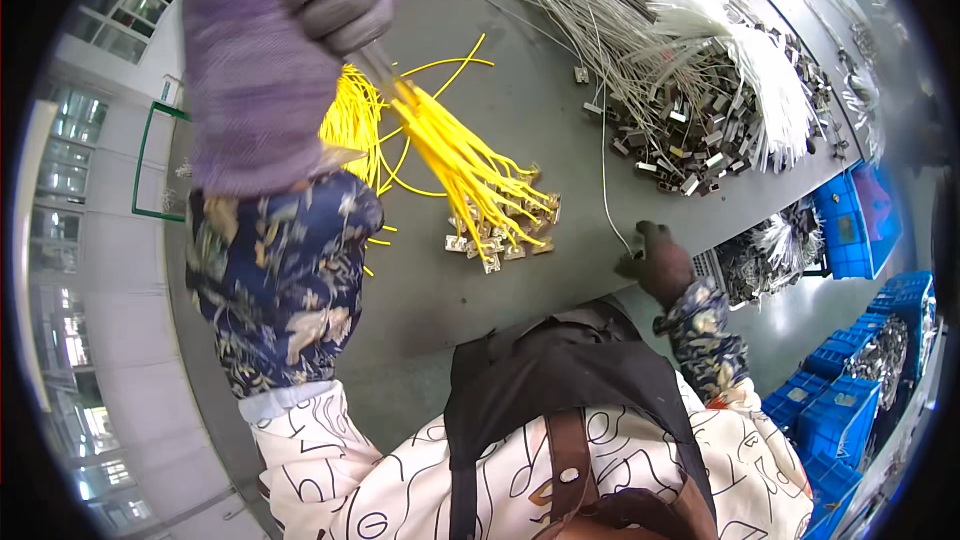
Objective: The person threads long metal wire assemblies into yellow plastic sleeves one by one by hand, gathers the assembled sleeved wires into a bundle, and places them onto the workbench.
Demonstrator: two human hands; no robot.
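Note:
My left hand (340, 0), in a purple and grey glove, is raised at the upper left, its fist closed round a bundle of yellow cords (440, 135). The cords hang down to the right and fan out towards small metal end pieces (505, 230) just above or on the grey table. Beside them, partly hidden by my left arm, lies a pile of loose yellow cords (352, 115). My right hand (660, 265), dark-gloved with curled fingers, is at the table's near edge. A thin white wire (604, 165) runs down to its fingertips, which appear pinched on it.
A large heap of grey wires (590, 10) with dark and metal end blocks (690, 140) covers the far right of the grey table (420, 285). White strands (770, 90) lie over it. Blue crates (835, 415) with metal parts stand at the right, below table height.

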